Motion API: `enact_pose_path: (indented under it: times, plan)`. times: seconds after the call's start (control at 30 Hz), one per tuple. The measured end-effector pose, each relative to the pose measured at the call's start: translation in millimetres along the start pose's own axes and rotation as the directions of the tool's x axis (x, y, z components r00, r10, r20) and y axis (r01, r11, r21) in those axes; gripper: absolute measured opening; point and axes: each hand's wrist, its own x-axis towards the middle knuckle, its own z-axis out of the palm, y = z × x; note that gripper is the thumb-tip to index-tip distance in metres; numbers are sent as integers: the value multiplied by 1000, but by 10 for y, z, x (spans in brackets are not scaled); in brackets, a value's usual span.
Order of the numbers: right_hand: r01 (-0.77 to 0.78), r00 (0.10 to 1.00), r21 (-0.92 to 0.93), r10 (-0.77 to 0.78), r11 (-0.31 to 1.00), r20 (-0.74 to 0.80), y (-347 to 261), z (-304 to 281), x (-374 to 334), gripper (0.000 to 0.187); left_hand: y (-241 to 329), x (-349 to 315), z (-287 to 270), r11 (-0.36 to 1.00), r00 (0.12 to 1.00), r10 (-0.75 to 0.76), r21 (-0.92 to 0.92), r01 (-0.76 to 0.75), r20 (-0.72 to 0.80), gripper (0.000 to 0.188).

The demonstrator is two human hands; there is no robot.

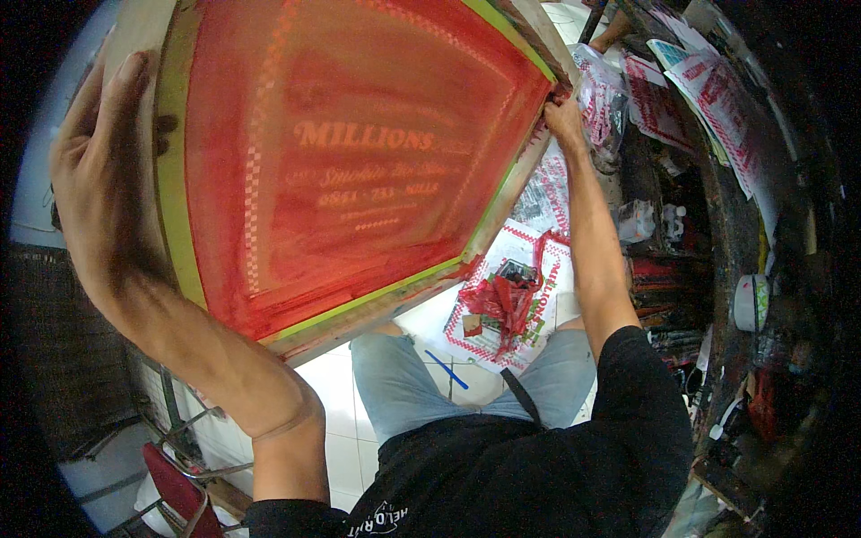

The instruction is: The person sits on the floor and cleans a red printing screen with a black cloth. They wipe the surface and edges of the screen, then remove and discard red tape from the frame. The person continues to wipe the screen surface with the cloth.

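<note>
A large screen-printing frame [359, 242] is raised and tilted in front of me, with red mesh, yellow-green borders and wooden sides. Pale lettering and checkered bands show through the mesh. My left hand [108, 152] is closed on the wooden side at the left, its thumb lying along the near face. At the upper right corner my right hand [565, 121] grips the frame's edge, its fingertips partly hidden. Below the frame, a white sheet with red print [554, 273] lies between my knees. Crumpled red plastic [508, 309] rests on it.
A cluttered dark shelf [717, 359] runs along the right, holding a white roll [751, 303] and printed papers [717, 99]. Clear plastic bags [599, 85] are at the far right. A blue strip [447, 369] lies on the tiled floor. A red chair [178, 484] stands lower left.
</note>
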Motion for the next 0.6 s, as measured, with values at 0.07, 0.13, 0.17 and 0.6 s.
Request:
enact_pose_path:
  times: [0.07,0.13,0.17,0.6]
  plan:
    - [19,1000,37,-19,999,8,120,188,-67,34,17,18,-20,1000,1000,-5,6,5,26,40]
    - [13,997,34,-16,999,79,105,327,-419,26,-62,24,26,1000,999,-22,6,22,49,39]
    - [-8,993,40,4,999,116,-41,399,-518,28,5,38,-60,999,999,-27,21,26,36,39]
    - [-52,965,276,-23,960,263,-76,238,-1414,25,-160,70,-74,998,998,-63,28,64,-6,34]
